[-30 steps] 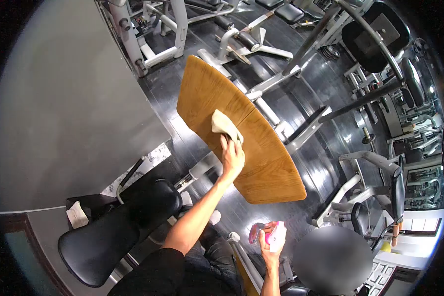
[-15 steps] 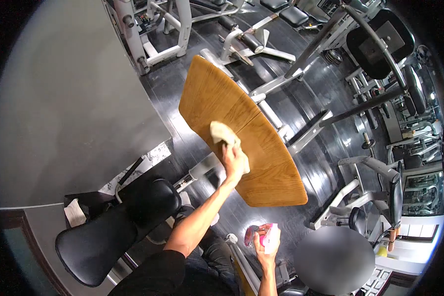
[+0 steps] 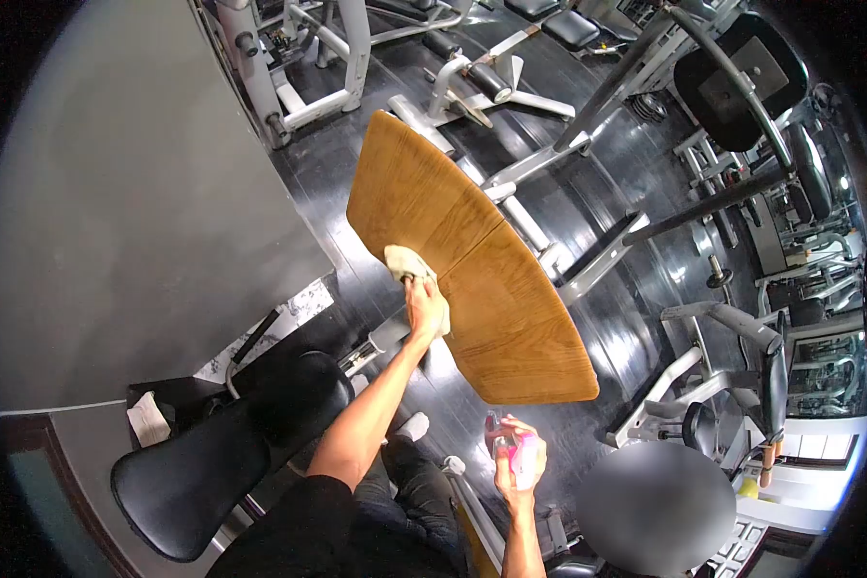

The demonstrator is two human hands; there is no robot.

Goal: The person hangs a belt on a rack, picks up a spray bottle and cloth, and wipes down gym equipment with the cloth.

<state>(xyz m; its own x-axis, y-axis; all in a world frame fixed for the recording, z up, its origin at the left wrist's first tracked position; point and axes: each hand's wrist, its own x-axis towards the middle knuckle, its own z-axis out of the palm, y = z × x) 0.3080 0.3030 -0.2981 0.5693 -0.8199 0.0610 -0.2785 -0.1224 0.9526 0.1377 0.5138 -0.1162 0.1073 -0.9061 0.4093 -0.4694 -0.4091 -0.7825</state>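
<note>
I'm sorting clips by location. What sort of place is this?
Very likely a gym: the padded bench, the black rollers and the exercise machine at right suggest it.

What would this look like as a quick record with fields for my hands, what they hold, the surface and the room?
Left hand: holding a pale cloth
Cloth position: at the near edge of the table
Right hand: gripping a pink-and-white bottle, apparently
Surface: curved, wooden
Seating: black padded bench
Setting: gym machines, dark floor, grey wall
</note>
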